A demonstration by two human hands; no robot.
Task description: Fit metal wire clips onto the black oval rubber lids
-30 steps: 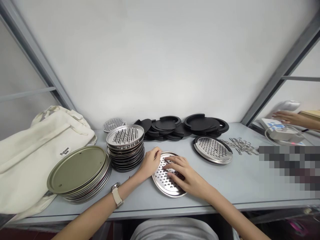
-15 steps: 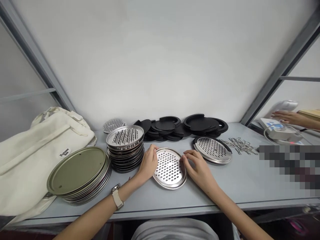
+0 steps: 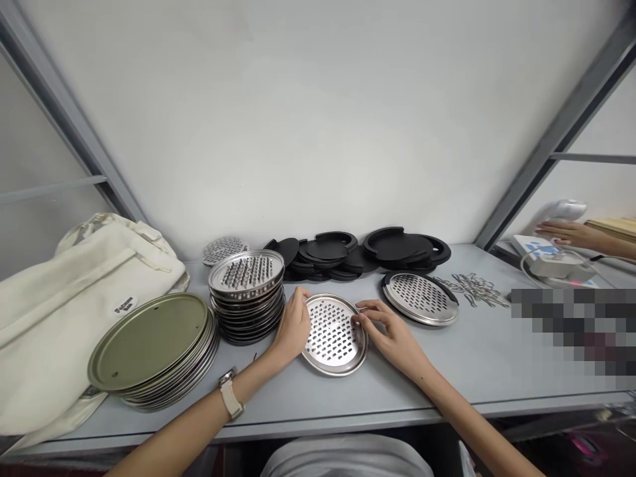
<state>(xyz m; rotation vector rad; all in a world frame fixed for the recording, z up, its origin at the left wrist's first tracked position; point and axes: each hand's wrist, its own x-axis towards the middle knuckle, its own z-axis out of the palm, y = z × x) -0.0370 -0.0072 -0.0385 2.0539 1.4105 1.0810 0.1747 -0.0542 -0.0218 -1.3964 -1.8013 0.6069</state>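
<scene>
A round metal grater disc [image 3: 334, 338] with rows of slots lies in front of me, between my hands. My left hand [image 3: 295, 326] grips its left rim, fingers closed along the edge. On the opposite side, my right hand [image 3: 385, 331] pinches the right rim between thumb and fingers. Left of the disc stands a tall stack of grater discs [image 3: 247, 273], its top one studded with raised teeth. To the right, another slotted grater disc [image 3: 422, 296] sits in a black holder. A pile of metal clips [image 3: 474, 289] lies beyond it.
Black round holders [image 3: 330, 246] are heaped along the wall. At left are a stack of olive-topped round plates [image 3: 149, 341] and a cream canvas bag [image 3: 84, 311]. Another person's hand [image 3: 566, 232] rests at far right near a white device [image 3: 544, 258]. The table's front edge [image 3: 348, 424] runs near me.
The view has shifted slightly. Both hands stay at the grater disc's rim, and the right fingers have moved very little. Nothing else has visibly moved.
</scene>
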